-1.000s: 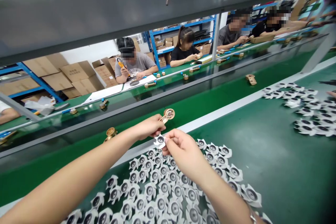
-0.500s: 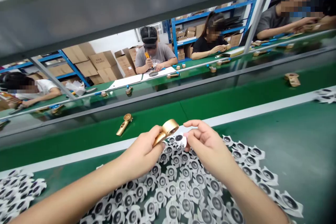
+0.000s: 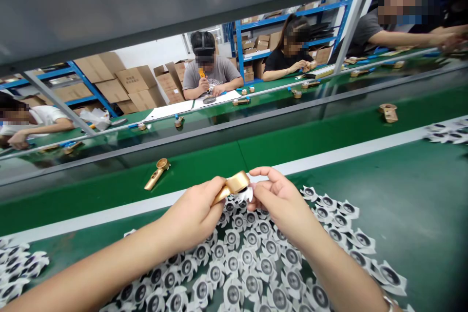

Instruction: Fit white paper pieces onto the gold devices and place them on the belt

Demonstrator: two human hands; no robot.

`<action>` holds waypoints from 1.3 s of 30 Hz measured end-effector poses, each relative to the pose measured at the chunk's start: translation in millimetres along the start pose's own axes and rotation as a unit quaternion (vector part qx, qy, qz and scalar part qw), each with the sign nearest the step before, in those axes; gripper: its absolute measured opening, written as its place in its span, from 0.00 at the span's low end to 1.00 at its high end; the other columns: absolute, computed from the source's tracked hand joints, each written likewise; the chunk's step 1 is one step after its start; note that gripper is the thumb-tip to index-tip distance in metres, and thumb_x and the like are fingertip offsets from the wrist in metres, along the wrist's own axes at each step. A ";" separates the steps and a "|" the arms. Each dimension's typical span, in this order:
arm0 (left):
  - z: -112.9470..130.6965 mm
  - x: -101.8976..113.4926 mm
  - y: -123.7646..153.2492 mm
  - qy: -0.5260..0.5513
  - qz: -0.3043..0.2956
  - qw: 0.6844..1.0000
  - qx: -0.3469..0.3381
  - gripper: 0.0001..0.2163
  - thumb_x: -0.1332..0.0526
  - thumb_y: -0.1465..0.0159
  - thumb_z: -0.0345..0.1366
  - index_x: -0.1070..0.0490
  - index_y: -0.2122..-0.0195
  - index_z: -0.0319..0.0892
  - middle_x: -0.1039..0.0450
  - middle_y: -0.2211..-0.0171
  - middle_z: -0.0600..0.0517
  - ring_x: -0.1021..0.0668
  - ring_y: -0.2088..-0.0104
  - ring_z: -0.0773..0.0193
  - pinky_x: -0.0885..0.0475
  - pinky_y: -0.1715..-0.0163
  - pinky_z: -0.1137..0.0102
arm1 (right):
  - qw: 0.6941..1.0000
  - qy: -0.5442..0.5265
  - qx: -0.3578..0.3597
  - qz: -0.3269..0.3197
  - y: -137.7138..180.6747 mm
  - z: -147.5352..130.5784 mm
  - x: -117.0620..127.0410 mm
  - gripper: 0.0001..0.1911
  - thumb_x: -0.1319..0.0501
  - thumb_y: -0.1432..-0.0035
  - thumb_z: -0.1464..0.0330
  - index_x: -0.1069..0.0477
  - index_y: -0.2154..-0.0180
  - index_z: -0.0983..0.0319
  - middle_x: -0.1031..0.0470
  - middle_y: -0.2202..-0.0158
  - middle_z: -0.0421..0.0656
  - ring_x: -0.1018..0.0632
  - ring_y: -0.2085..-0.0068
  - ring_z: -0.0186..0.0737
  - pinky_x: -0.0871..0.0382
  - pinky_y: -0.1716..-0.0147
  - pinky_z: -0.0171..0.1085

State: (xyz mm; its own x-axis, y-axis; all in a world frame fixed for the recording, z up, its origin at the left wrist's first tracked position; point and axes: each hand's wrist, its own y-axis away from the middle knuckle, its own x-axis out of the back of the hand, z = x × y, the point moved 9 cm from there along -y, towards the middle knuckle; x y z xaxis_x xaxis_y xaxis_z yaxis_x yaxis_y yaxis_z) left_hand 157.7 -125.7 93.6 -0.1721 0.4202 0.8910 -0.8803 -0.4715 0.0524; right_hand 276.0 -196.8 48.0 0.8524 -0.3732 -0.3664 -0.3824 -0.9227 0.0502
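Brown cardboard boxes [image 3: 136, 79] stand between blue racks [image 3: 240, 51].

The housing [image 3: 239, 182] in my left hand [image 3: 201, 209] is shiny gold, and the fan wheel [image 3: 247, 195] in my right hand [image 3: 276, 195] is white. Below my hands I see more fan wheels [image 3: 252, 283], white with dark grey round centres, on a deep green tabletop [image 3: 409, 204]. A white strip [image 3: 329, 160] parts it from the brighter green belt [image 3: 292, 142], where another housing [image 3: 157, 175] shows gold; across from me, a grey shirt [image 3: 228, 69] bears white lettering [image 3: 215, 81], near brown cartons [image 3: 137, 78] and blue shelving [image 3: 239, 48]
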 end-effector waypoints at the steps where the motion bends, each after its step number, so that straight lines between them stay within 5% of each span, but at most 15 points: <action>1: -1.2 -0.6 0.1 -0.005 -0.002 1.000 0.001 0.04 0.52 0.33 0.33 0.39 0.62 0.45 0.34 0.68 0.54 0.31 0.70 0.64 0.41 0.70 0.70 | 1.000 -0.005 -0.003 0.000 -0.2 0.7 -0.2 0.18 0.37 0.42 0.64 0.39 0.53 0.62 0.27 0.77 0.35 0.24 0.74 0.34 0.33 0.68 0.33; 16: 1.9 -12.5 2.1 -0.210 0.028 0.977 -0.039 0.07 0.55 0.36 0.28 0.42 0.60 0.44 0.32 0.66 0.49 0.26 0.70 0.58 0.39 0.74 0.68 | 0.986 -0.145 -0.072 -0.028 4.9 15.6 -8.3 0.26 0.37 0.42 0.63 0.43 0.45 0.60 0.29 0.68 0.37 0.27 0.74 0.31 0.30 0.67 0.35; 21: -1.9 -20.7 1.8 -0.251 0.044 0.967 -0.005 0.07 0.56 0.35 0.28 0.42 0.61 0.44 0.33 0.68 0.48 0.24 0.71 0.55 0.39 0.76 0.67 | 0.995 -0.103 -0.008 -0.001 0.5 13.1 -3.5 0.24 0.38 0.39 0.60 0.43 0.45 0.58 0.33 0.73 0.32 0.27 0.74 0.32 0.30 0.66 0.34; 29: -9.7 -30.9 2.2 -0.175 0.015 0.983 0.055 0.07 0.55 0.35 0.29 0.45 0.57 0.43 0.29 0.65 0.45 0.23 0.69 0.53 0.37 0.74 0.65 | 0.992 0.072 0.100 0.043 8.2 -0.5 -1.9 0.21 0.46 0.31 0.59 0.45 0.40 0.54 0.33 0.70 0.35 0.24 0.68 0.37 0.30 0.61 0.40; 34: -13.6 -31.4 5.4 -0.131 0.011 0.988 0.078 0.03 0.56 0.33 0.33 0.47 0.59 0.44 0.29 0.66 0.46 0.25 0.71 0.53 0.42 0.75 0.66 | 0.949 0.211 0.228 0.052 20.3 -19.0 -8.4 0.20 0.51 0.30 0.67 0.46 0.39 0.53 0.30 0.67 0.39 0.24 0.64 0.39 0.29 0.61 0.40; 39: -11.7 -32.6 7.9 -0.058 0.003 0.996 0.074 0.03 0.56 0.31 0.37 0.48 0.60 0.45 0.29 0.67 0.48 0.25 0.70 0.53 0.43 0.74 0.66 | 0.848 0.403 0.340 0.060 32.8 -32.9 -22.3 0.23 0.51 0.32 0.74 0.46 0.38 0.56 0.27 0.62 0.45 0.24 0.63 0.41 0.30 0.62 0.41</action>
State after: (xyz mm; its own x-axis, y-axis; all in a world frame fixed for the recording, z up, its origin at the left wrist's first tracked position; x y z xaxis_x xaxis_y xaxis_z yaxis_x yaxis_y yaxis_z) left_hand 151.2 -134.0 59.8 -0.1176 0.3292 0.9369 -0.8032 -0.5863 0.1052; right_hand 256.3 -221.9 88.3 0.6547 -0.6589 0.3704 -0.3678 -0.7058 -0.6055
